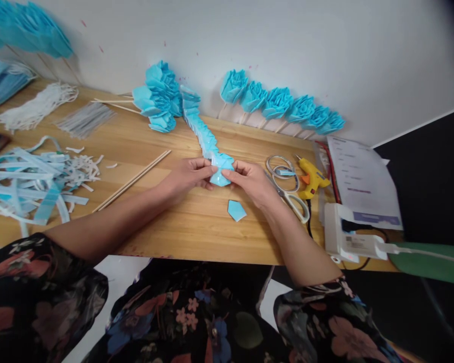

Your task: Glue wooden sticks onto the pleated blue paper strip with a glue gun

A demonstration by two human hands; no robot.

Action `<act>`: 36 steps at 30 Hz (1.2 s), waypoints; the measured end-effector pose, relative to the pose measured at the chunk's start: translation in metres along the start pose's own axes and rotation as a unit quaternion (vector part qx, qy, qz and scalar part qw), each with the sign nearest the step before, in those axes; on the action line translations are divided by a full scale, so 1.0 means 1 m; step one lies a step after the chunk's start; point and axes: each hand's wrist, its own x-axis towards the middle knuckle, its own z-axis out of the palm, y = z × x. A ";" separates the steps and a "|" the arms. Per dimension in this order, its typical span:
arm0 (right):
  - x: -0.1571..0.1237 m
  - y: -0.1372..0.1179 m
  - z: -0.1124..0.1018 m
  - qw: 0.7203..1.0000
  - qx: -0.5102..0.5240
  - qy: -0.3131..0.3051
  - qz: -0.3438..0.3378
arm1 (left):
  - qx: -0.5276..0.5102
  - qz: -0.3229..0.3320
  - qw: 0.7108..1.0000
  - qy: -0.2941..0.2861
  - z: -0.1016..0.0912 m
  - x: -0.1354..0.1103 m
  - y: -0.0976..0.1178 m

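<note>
Between my left hand (192, 174) and my right hand (249, 179) is a light blue petal piece (222, 174), pinched at its left and right edges by thumbs and fingers. It lies at the near end of a long row of overlapping blue petals (202, 132) on the table. Whether it is apart from the row's last petals I cannot tell. Just below my right hand a single five-sided blue piece (236, 210) rests flat on the wood. Scissors (293, 201) with pale handles lie to the right of my right hand.
A yellow glue gun (312, 177) and a white power strip (335, 232) sit at right. Blue flowers on sticks (278, 103) lean on the wall; more blue flowers (161, 98) lie left of the row. Two wooden sticks (132, 180) and a heap of cut strips (34, 181) are leftward.
</note>
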 end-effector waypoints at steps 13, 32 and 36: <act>0.001 -0.002 -0.007 1.000 0.009 -0.025 -0.004 | 0.005 0.024 0.999 -0.041 -0.007 0.002 -0.005; 0.005 0.001 -0.005 0.998 0.018 -0.057 0.025 | 0.009 0.003 0.999 -0.043 -0.004 -0.001 0.000; 0.006 0.002 -0.008 0.997 0.023 -0.068 0.019 | 0.019 0.004 0.999 -0.048 -0.004 -0.002 0.001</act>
